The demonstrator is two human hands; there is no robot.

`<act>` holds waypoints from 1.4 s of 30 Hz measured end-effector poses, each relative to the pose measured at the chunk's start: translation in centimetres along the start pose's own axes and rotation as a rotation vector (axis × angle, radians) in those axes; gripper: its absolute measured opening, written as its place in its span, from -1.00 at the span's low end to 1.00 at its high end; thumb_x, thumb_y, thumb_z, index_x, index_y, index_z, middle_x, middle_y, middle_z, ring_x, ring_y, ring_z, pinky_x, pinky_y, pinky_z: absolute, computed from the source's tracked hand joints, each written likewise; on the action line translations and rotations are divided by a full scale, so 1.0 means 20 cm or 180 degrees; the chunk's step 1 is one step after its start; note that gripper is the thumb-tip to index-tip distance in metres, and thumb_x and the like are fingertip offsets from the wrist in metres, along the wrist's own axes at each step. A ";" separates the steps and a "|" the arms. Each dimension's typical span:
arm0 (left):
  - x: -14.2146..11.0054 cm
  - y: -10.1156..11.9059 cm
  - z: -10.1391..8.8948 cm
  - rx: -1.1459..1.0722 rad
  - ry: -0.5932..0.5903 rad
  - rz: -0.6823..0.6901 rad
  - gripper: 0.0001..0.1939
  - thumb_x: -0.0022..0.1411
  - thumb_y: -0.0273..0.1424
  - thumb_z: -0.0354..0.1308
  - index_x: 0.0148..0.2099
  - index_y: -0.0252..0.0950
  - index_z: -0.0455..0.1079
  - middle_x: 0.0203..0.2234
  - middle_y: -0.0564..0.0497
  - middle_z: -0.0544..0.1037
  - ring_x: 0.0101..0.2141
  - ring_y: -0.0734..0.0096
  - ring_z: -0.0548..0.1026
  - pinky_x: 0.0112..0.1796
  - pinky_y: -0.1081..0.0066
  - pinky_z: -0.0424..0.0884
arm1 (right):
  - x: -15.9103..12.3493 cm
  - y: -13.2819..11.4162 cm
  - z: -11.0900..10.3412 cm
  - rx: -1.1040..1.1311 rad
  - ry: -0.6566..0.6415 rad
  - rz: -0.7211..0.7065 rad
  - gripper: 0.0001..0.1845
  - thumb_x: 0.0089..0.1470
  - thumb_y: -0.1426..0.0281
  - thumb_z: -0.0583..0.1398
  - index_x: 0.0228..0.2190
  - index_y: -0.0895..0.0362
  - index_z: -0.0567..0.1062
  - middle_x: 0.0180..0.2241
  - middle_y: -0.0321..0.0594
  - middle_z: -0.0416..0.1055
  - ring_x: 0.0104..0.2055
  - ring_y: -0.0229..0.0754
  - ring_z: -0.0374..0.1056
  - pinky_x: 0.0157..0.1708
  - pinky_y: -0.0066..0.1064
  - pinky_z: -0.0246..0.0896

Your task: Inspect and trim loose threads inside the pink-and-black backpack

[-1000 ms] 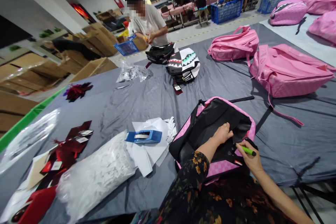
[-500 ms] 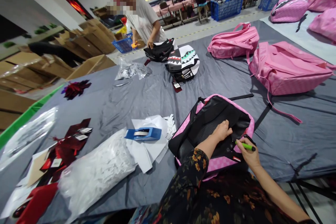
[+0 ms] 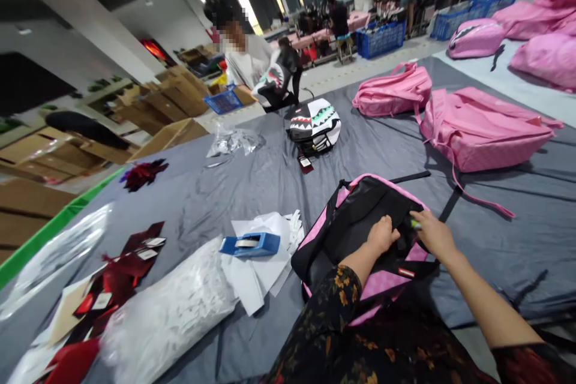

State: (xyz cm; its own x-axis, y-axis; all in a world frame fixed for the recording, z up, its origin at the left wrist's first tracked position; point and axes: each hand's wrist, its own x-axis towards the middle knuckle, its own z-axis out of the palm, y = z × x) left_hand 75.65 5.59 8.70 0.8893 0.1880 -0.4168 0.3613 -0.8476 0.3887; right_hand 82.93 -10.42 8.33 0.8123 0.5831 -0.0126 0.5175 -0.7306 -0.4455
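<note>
A pink checkered backpack (image 3: 315,228) lies in front of me with its black padded back and straps upward. My left hand (image 3: 382,235) rests on the black side, its fingers curled and pinching the fabric near the right edge. Just to the right, my right hand (image 3: 431,234) is closed around a bright green pen-like tool (image 3: 414,224). Only a short bit of the tool shows between the fingers, and its tip is hidden. A small red-and-white label (image 3: 406,273) sits on the strap side closest to me.
To my left are a blue tape dispenser (image 3: 250,244) on white papers, a clear bag of white tags (image 3: 175,306) and dark red hang tags (image 3: 114,282). Pink backpacks (image 3: 486,126) and a grey-white shark-print backpack (image 3: 315,126) stand farther off. Across the table, a co-worker (image 3: 252,63) holds another bag.
My right hand has moved up along the backpack's edge and turned, covering most of the green tool. My left hand stays nearly in place. The co-worker has lifted a bag off the table.
</note>
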 end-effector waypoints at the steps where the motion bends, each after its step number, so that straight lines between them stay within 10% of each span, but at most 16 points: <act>1: -0.01 0.03 -0.01 0.0066 0.0063 -0.0079 -0.65 0.33 -0.33 0.11 0.10 -0.40 0.32 -0.02 -0.24 0.49 -0.06 0.08 0.56 -0.03 0.21 0.49 | 0.04 -0.02 0.02 -0.0115 -0.0040 -0.0005 -0.64 0.06 0.56 0.14 -0.12 0.07 0.55 -0.19 -0.15 0.49 -0.23 -0.13 0.45 -0.29 -0.38 0.25; 8: 0.08 0.13 -0.06 0.0144 0.0292 -0.0202 -0.22 0.13 -0.36 0.33 0.33 -0.33 0.11 0.17 -0.29 0.28 -0.03 0.03 0.55 -0.02 0.15 0.51 | 0.10 -0.04 0.11 -0.0875 -0.0178 -0.0093 -0.73 0.05 0.58 0.20 -0.18 0.16 0.53 -0.22 -0.10 0.53 -0.24 -0.07 0.50 -0.32 -0.34 0.23; 16: 0.12 -0.02 -0.09 -0.0044 0.0005 -0.0003 -0.21 0.10 -0.16 0.36 0.33 -0.10 0.20 0.14 -0.04 0.31 -0.08 0.21 0.59 -0.02 0.33 0.53 | 0.06 -0.07 0.14 -0.1037 -0.0235 -0.0271 -0.83 0.12 0.53 0.16 -0.30 0.08 0.52 -0.29 -0.20 0.54 -0.25 -0.12 0.50 -0.33 -0.37 0.17; 26: 0.10 0.04 -0.11 0.0108 0.0023 -0.0012 -0.44 0.21 -0.23 0.23 0.23 -0.26 0.29 0.15 -0.17 0.35 -0.06 0.10 0.57 -0.03 0.19 0.51 | 0.33 0.05 0.02 -0.1393 -0.0200 0.0038 -0.79 0.25 0.40 0.10 -0.21 0.14 0.53 -0.24 -0.09 0.52 -0.44 -0.12 0.46 -0.58 -0.39 0.05; 35: 0.20 0.01 -0.16 0.0190 -0.0082 0.0133 -0.70 0.39 -0.25 0.04 -0.10 -0.27 0.56 -0.01 -0.17 0.54 -0.02 0.08 0.55 0.01 0.19 0.45 | 0.05 0.10 0.04 -0.1435 -0.0694 -0.1582 -0.57 0.14 0.66 0.07 -0.09 0.07 0.56 0.03 -0.14 0.51 -0.10 -0.09 0.44 -0.27 -0.33 0.39; 42: 0.20 -0.04 -0.14 -0.0040 0.0107 -0.0077 -0.66 0.38 -0.24 0.10 0.15 -0.13 0.44 0.04 -0.04 0.56 0.05 0.21 0.52 -0.01 0.29 0.47 | 0.11 0.11 0.07 -0.1724 -0.0812 -0.1969 -0.54 0.16 0.68 0.02 -0.01 0.13 0.50 -0.10 -0.08 0.53 -0.21 -0.08 0.42 -0.43 -0.34 0.28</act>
State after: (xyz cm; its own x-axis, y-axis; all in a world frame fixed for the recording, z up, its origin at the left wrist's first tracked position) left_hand 79.72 8.44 8.88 0.8892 0.2251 -0.3984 0.3861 -0.8363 0.3893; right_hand 85.48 -10.23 6.15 0.2903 0.9469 -0.1382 0.9569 -0.2862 0.0490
